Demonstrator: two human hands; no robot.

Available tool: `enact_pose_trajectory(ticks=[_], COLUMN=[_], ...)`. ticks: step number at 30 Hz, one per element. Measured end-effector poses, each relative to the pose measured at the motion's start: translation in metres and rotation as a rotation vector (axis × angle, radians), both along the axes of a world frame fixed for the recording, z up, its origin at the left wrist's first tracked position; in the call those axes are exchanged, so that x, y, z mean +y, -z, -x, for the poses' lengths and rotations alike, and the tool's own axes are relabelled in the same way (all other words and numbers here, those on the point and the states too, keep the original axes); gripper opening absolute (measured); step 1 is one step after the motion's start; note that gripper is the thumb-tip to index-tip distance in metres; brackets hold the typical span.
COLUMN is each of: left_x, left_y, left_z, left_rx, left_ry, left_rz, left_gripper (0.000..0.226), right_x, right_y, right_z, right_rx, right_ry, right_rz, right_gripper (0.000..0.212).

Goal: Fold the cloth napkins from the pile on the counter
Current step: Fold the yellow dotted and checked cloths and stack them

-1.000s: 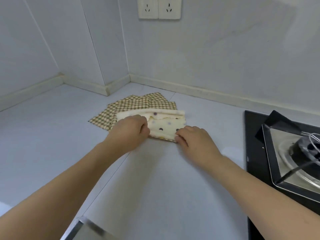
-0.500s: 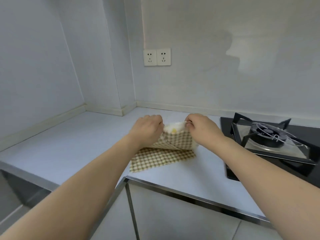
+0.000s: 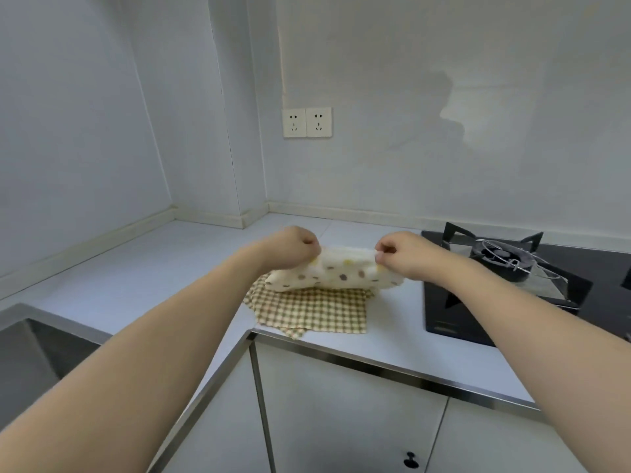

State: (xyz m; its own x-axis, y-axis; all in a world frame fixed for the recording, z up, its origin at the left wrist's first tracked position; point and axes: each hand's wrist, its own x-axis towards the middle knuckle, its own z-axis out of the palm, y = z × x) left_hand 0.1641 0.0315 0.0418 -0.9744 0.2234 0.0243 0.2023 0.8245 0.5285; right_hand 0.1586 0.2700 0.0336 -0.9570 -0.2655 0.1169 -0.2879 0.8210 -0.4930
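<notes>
Both hands are up now: the left hand (image 3: 296,246) and the right hand (image 3: 403,255) each pinch a top corner of the spotted napkin (image 3: 336,273), a little way apart, the cloth slack between them. A second ago it lay pressed flat on the pile; now it hangs just above the checked napkins (image 3: 314,312), which lie near the front edge of the counter (image 3: 143,271). Looks like it's being opened out to start its fold. The stove (image 3: 512,264) sits to the right.
</notes>
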Motion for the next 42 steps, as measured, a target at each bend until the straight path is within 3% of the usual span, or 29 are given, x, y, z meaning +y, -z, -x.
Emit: enact_pose_trajectory(ticks=[4, 6, 10, 13, 17, 22, 26, 29, 34, 40, 42], left_x=[0.002, 0.002, 0.007, 0.008, 0.008, -0.003, -0.02, -0.026, -0.027, -0.033, -0.036], left_y=[-0.043, -0.06, -0.063, -0.041, 0.002, 0.034, 0.07, 0.1, 0.132, 0.139, 0.141], left_z=[-0.002, 0.0, 0.015, 0.029, 0.04, 0.03, -0.01, -0.037, -0.06, -0.066, -0.067], left_rx=[0.067, 0.061, 0.164, 0.203, 0.375, 0.59, 0.54, 0.526, 0.628, 0.858, 0.818], left_ry=[-0.045, -0.02, -0.041, -0.055, -0.078, 0.123, 0.368, 0.397, 0.467, 0.548, 0.554], left_rz=[-0.294, -0.286, -0.016, 0.013, 0.108, 0.352, 0.423, 0.459, 0.53, 0.793, 0.819], left_gripper=[0.027, 0.022, 0.014, 0.015, 0.014, 0.02, 0.017, 0.012, 0.017, 0.046, 0.033], right_x=[0.009, 0.017, 0.027, 0.029, 0.032, 0.037, 0.04, 0.039, 0.035, 0.035, 0.036], right_y=[-0.056, -0.075, -0.076, -0.048, -0.005, 0.034, 0.075, 0.104, 0.128, 0.133, 0.134], right_z=[-0.005, -0.006, 0.005, 0.016, 0.023, 0.0, -0.035, -0.055, -0.067, -0.073, -0.075], right_rx=[-0.188, -0.256, -0.163, 0.039, 0.25, 0.432, 0.362, 0.307, 0.331, 0.247, 0.209], right_ry=[0.02, 0.001, 0.077, 0.166, 0.198, 0.073, -0.148, -0.229, -0.226, -0.178, -0.169], right_rz=[0.631, 0.711, 0.516, 0.248, -0.013, -0.146, -0.218, -0.313, -0.338, -0.326, -0.311], right_gripper=[0.01, 0.006, 0.006, 0.007, 0.024, 0.024, 0.019, 0.019, 0.013, 0.025, 0.036])
